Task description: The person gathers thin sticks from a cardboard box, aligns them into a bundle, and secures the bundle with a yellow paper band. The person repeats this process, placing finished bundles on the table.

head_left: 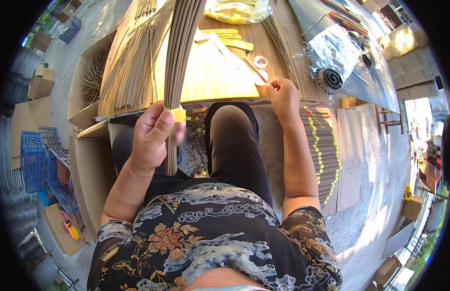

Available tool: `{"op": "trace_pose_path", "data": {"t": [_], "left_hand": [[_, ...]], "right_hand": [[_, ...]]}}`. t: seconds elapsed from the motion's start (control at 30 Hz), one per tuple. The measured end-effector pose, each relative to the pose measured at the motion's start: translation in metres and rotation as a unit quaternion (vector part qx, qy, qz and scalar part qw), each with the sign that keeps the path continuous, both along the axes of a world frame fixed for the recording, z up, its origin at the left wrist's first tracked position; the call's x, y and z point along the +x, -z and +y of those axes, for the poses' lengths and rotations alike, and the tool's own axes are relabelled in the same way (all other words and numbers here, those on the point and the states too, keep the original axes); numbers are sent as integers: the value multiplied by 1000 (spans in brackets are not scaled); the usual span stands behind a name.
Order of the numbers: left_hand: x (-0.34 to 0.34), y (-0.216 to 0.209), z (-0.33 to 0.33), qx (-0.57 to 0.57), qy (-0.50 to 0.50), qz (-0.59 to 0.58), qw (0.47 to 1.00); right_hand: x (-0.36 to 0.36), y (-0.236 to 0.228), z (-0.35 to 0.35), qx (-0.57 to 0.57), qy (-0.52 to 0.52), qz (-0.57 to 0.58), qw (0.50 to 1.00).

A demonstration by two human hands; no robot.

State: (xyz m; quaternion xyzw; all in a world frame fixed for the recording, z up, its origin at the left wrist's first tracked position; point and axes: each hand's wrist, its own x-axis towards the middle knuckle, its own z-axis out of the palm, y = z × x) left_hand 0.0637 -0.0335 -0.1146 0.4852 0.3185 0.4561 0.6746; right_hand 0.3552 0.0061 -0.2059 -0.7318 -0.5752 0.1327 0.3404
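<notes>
My left hand (154, 131) is closed round a bundle of long brown sticks (179, 58), held upright over the table's near edge. Around the bundle, by my left thumb, sits a yellow paper band (178, 115) with one end standing out. Below the hand the sticks' lower ends show. My right hand (283, 97), at the table's front edge, pinches a thin reddish-brown stick (254, 69). It slants away to the left, beside a small round clear container (260, 61) and a whitish round patch. Yellow paper strips (229, 39) lie farther back.
Loose brown sticks (133, 68) cover the table's left side. A plastic bag of yellow strips (237, 10) lies at the back. Right of it are clear plastic wrap (334, 48) and a black coil (330, 79). Banded bundles (322, 150) lie below, right; a cardboard box (91, 174) stands left.
</notes>
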Motion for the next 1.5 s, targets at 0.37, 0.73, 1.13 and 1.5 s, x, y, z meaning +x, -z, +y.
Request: {"op": "trace_pose_path", "data": {"t": [0.37,0.73,1.13,1.5], "left_hand": [[13,1,11,67,26,49,996],[9,6,14,84,24,81,993],[6,5,14,21,9,-16,1000],[-10,-9,10,-2,44,-157,987]], "right_hand": [[8,-66,-32,126,-40,-41,990],[4,-56,-16,90,-42,-113,989],[16,-48,-22,47,77,94,991],[-17,-70,-59,36,-70,727,682]]}}
